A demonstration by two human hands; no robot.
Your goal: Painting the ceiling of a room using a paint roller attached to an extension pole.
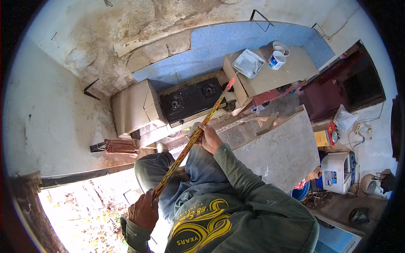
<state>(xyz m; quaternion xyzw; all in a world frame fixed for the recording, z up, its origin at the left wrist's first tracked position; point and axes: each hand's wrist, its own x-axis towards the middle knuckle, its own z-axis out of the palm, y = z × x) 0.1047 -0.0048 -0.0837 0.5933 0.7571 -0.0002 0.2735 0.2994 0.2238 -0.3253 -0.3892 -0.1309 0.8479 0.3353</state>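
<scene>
A long pole (180, 157) with a yellow-and-black pattern slants across my lap, up and away to the right. Its lower end is in my left hand (144, 212), whose fingers are wrapped round it. Farther up, my right hand (209, 141) closes on the same pole. The pole's far end has a red grip (230, 84), which reaches beside the counter edge near a grey-white paint tray (249, 63). Whether a roller is fitted to that end cannot be made out.
A black two-burner stove (192, 100) sits between the counter sections. White buckets (277, 60) stand on the right counter (291, 69). To my right lies a grey slab tabletop (280, 152). A folded brown umbrella (121, 146) hangs at the left. Bright doorway (90, 211) lies lower left.
</scene>
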